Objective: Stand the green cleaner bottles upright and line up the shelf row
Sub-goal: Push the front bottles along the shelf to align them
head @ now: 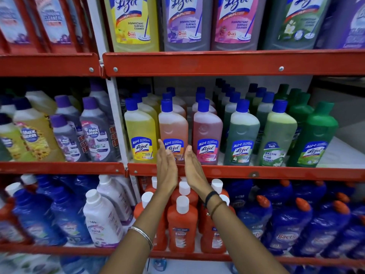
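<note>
Head view | my left hand (pixel 166 167) and right hand (pixel 192 165) open, palms facing, empty, before the orange bottle (pixel 173 133) | green bottles (pixel 242 135) upright toward the middle shelf's (pixel 276 173) right end | I judge them full, heavy, stiff, slick; grip the waist.

Red shelf rail (pixel 256 172) carries a yellow bottle (pixel 141 133), an orange bottle (pixel 173 129) and a pink bottle (pixel 207 131), all blue-capped; right of the pink one, dark green bottle (pixel 243 133), pale green bottle (pixel 277 133), green-capped bottle (pixel 316 135).
</note>
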